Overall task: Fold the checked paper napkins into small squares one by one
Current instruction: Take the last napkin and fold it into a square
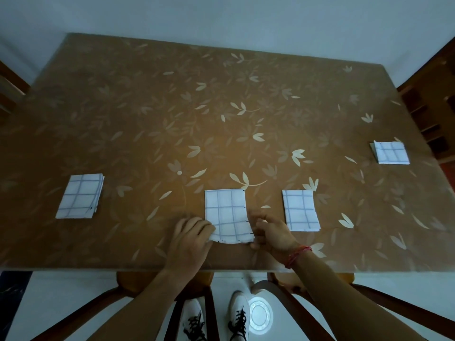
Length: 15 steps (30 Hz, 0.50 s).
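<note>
Leftmost, a folded checked napkin [80, 196] lies flat on the brown leaf-patterned table [221, 107], well apart from the others. Its layered edges show along the right side.

Next, close to the near table edge, the left hand [190, 238] rests knuckles-up at the lower left corner of the centre napkin [226, 215]. Its fingers are curled, and the tips meet that corner and grip it. This napkin is a tall white rectangle with blue grid lines. Its near edge is slightly lifted and curved.

The right hand [270, 232] sits at the napkin's right edge, near the lower corner. Its fingers are bent onto the edge and the thumb lies just below, so it pinches the paper there, though the fingertips are blurred. A red thread bracelet [299, 254] circles that wrist.

Just beside the right hand lies the right napkin [300, 209], folded and flat. Far off, near the table's right edge, the far-right napkin [391, 152] lies folded into a smaller square.

Below the table, white shoes [216, 318] with black laces stand on a pale floor between wooden chairs [307, 301].
</note>
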{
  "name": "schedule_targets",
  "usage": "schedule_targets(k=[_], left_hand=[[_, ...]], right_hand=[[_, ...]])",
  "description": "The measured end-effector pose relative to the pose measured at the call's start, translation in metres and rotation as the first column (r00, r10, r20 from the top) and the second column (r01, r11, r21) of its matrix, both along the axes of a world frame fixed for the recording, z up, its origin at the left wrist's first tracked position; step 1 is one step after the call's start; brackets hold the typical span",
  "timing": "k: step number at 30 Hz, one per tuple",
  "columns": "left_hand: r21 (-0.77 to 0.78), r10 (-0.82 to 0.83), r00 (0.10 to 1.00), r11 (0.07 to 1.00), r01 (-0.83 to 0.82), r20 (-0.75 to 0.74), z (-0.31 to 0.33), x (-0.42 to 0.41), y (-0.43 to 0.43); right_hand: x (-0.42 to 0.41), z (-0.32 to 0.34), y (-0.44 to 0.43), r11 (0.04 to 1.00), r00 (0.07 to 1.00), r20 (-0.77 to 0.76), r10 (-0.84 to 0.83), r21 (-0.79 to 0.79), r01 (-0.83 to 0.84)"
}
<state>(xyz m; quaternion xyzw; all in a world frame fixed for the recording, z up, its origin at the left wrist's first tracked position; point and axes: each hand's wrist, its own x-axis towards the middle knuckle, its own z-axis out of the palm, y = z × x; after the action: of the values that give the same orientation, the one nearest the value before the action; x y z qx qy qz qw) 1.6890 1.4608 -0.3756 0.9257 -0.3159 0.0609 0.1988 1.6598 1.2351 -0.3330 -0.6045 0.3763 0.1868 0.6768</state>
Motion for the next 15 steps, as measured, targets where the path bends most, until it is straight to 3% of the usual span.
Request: schedule_targets(k=[2, 5, 9, 11, 15], left_hand=[[-0.014, 0.024, 1.000, 1.000, -0.024, -0.008, 0.000, -0.001, 0.001], [-0.017, 0.046, 0.997, 0.999, -0.047, -0.061, 0.003, -0.002, 0.002], [-0.065, 0.111, 0.987, 0.991, -0.119, -0.120, 0.005, -0.003, 0.002], [-0.078, 0.144, 0.977, 0.984, -0.157, -0.160, 0.003, -0.002, 0.003], [-0.083, 0.169, 0.966, 0.979, -0.188, -0.198, -0.004, 0.001, 0.008]], right_hand=[[-0.005, 0.000, -0.003, 0.963, 0.979, 0.058, 0.193, -0.204, -0.178], [-0.012, -0.006, -0.005, 0.673, 0.839, 0.018, 0.544, -0.606, -0.423], [-0.014, -0.014, 0.000, 0.379, 0.628, 0.010, 0.778, -0.805, -0.456], [-0.013, -0.019, 0.004, 0.341, 0.604, 0.015, 0.797, -0.837, -0.429], [-0.003, -0.019, 0.007, 0.373, 0.631, 0.047, 0.775, -0.839, -0.396]])
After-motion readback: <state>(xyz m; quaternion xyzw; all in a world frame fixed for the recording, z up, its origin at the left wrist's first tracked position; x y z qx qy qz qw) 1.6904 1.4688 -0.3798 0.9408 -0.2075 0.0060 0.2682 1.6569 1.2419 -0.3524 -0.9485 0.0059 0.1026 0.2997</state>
